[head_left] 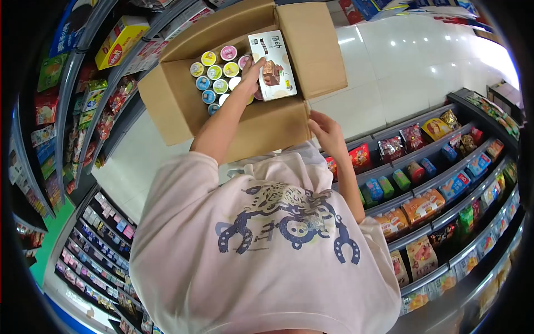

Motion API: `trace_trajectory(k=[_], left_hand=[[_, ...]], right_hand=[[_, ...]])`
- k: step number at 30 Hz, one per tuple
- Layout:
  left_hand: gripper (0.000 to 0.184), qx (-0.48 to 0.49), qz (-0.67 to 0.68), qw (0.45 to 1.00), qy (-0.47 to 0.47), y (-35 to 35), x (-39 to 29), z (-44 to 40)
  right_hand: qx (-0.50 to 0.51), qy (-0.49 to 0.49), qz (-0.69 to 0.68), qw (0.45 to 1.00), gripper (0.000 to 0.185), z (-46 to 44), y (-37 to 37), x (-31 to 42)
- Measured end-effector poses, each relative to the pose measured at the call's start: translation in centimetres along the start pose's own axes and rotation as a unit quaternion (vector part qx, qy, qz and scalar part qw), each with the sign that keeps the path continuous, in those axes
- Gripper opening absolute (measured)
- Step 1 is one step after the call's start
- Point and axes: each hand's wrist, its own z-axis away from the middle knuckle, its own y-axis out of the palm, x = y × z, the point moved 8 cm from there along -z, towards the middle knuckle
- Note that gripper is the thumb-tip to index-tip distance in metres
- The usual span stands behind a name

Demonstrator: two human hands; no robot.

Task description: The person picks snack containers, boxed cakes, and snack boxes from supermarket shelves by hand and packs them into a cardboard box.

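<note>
An open cardboard carton (267, 129) is in front of my body, its flaps spread outward. Inside are several small round cups with coloured lids (228, 53), grouped at the left and middle. A flat white box (278, 75) with a brown cake picture lies over the carton's right part, partly above the cups. My left hand (252, 76) reaches into the carton and grips the white box at its left edge; some fingers are hidden. At the carton's near right corner, my right hand (327, 132) has its fingers bent around the cardboard edge.
Shelves with packaged snacks (414, 175) curve along the right side. More shelving with bags and boxes (121, 42) stands close at the left. Racks of small goods (100, 239) are at the lower left. Pale tiled floor (384, 67) shows beyond the carton.
</note>
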Motion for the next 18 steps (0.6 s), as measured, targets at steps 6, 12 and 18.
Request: trace_trajectory(k=[6,12,18], left_hand=[[0.048,-0.078,-0.059,0.995,-0.032,1.0,2.0,-1.1],[0.035,-0.103,-0.531,0.82,0.185,4.2,-0.4,0.6],[0.031,0.12,-0.456,0.846,0.251,11.3,0.9,15.9]], right_hand=[[-0.106,0.095,-0.108,0.984,0.044,4.1,-5.1,-6.7],[-0.098,0.108,-0.184,0.972,0.045,3.8,-4.7,-6.4],[0.031,0.019,-0.113,0.993,0.037,-2.0,0.9,-4.3]])
